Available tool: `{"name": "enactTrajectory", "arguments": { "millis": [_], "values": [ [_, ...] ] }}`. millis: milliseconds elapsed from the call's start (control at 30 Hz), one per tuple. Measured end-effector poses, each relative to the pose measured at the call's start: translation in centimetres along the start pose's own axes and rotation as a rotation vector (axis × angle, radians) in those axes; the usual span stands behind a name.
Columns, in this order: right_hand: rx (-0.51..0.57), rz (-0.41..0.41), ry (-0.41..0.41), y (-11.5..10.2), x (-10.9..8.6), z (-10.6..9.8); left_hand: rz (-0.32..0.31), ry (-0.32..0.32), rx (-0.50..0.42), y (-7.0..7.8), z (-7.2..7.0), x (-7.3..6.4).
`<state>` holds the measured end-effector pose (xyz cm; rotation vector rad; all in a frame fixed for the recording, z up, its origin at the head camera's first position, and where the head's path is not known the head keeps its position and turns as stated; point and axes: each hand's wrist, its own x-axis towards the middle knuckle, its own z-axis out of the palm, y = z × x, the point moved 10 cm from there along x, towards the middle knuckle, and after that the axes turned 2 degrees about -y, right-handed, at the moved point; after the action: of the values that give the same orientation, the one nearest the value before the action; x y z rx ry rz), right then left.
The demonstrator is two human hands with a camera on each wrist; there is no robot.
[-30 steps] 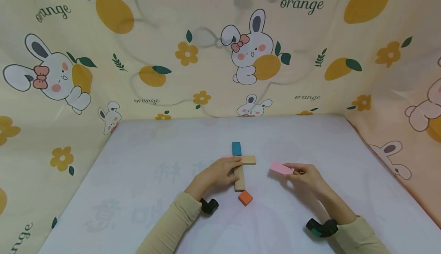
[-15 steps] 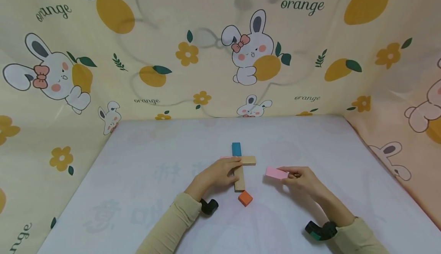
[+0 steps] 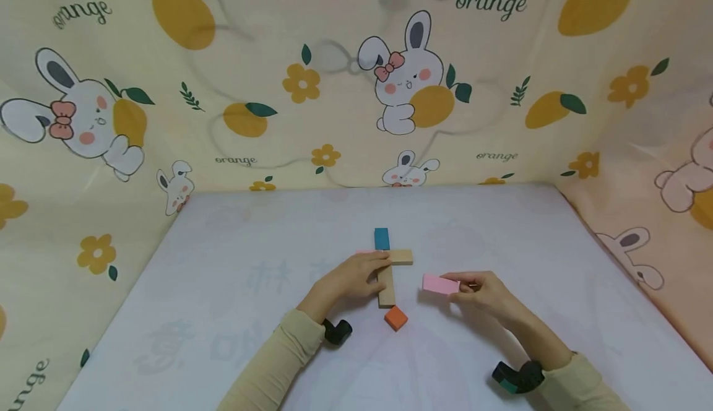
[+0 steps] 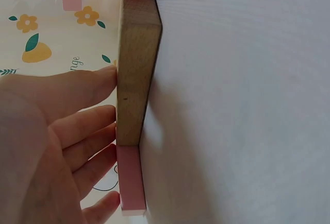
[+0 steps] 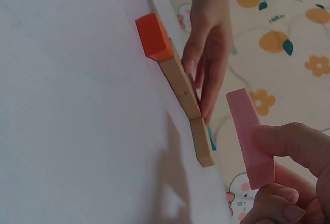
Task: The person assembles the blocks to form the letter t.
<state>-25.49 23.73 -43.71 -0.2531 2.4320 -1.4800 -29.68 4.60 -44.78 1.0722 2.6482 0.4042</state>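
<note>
Left hand (image 3: pixel 350 280) fingers straight, pressing flat on wooden cross (image 3: pixel 388 273) at table (image 3: pixel 223 287) centre, steadying it. Right hand (image 3: pixel 486 290) pinches pink block (image 3: pixel 440 284) by one end, lifted clear of table, at 3 o'clock of cross. Orange cube (image 3: pixel 396 317) at cross's 6 o'clock end, blue block (image 3: pixel 381 238) at 12.

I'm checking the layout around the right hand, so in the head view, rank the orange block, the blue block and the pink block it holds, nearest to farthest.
1. Pink block: pinched in the right hand, so touching it.
2. Orange block: on the table to that hand's left, nearer the person.
3. Blue block: at the far end of the wooden cross, farthest away.
</note>
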Motion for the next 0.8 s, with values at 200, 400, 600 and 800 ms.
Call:
{"name": "enactTrajectory", "arguments": {
  "millis": [200, 400, 600, 800],
  "values": [
    [0.003, -0.016, -0.011, -0.3, -0.2, 0.5, -0.009, -0.010, 0.006, -0.1, 0.2, 0.1],
    [-0.012, -0.008, -0.017, -0.4, -0.2, 0.8, 0.004, 0.005, 0.015, 0.2, -0.1, 0.0],
    [-0.019, -0.030, -0.035, -0.8, -0.4, 1.3, 0.015, 0.012, 0.020, 0.2, -0.2, 0.1],
    [0.004, -0.051, -0.088, -0.8, -0.5, 2.0, 0.006, -0.004, 0.029, 0.1, 0.1, 0.1]
  ]
}}
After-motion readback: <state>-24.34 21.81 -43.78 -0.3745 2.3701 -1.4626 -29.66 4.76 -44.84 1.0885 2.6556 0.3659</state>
